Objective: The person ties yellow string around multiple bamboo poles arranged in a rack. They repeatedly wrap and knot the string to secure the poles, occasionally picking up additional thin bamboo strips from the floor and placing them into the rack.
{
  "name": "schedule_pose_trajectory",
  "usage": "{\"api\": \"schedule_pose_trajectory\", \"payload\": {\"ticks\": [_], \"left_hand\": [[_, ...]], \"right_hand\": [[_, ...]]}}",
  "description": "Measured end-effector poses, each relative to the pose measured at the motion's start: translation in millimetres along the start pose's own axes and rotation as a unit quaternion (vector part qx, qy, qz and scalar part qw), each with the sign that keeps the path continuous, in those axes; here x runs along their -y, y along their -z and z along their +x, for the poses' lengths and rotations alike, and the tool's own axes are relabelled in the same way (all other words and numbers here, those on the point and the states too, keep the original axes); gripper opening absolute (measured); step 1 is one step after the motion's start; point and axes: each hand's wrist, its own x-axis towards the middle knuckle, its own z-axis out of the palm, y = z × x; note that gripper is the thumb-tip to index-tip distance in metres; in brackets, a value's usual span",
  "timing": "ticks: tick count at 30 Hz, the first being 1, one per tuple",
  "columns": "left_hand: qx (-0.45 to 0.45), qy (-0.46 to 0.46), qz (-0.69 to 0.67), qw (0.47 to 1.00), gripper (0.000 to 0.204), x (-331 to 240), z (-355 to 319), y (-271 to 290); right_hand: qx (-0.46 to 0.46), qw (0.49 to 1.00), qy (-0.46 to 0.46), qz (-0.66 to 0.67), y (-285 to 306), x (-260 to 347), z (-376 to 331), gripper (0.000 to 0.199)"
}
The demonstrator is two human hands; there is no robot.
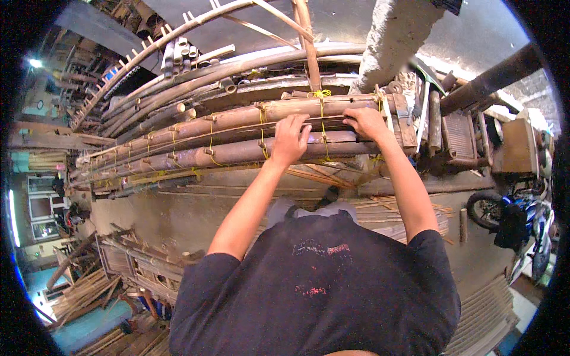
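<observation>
- Head view: the left hand (290,139) lies palm-down on the bamboo frame (237,133), fingers curled over a pole beside a yellow tie (322,95); it presses rather than closes round anything.
- The right hand (366,121) rests on the same frame nearer its end, fingers bent over the top pole; whether it pinches the cord there cannot be told.
- The frame lies crosswise in front of the person, at arm's reach, running off to the left.
- Progress, as a judgement: many yellow ties already bind the poles along the frame, so the lashing looks well on; the end under the hands seems to be the part in work.
- Materials: round brown bamboo poles, jointed, smooth and dull; thin bright cord; split strips (386,213) lying below; a rough grey pillar (395,35) behind.
</observation>
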Motion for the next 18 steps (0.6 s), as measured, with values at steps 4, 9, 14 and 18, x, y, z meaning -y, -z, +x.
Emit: {"api": "schedule_pose_trajectory", "payload": {"ticks": [4,9,14,18], "left_hand": [[0.016,0.074,-0.124,0.989,0.019,-2,-74,21],[0.140,0.317,-0.095,0.933,0.026,57,-227,39],[0.223,0.517,-0.037,0.826,0.030,113,-394,57],[0.097,0.664,-0.033,0.741,0.030,150,-526,36]], "right_hand": [[-0.008,1.000,-0.010,-0.015,4,3,-1,0.027],[-0.029,1.000,-0.007,-0.002,3,14,-2,0.031],[-0.038,0.999,0.009,-0.007,1,19,-1,0.034],[0.045,0.997,-0.053,-0.022,-4,24,14,0.042]]}}
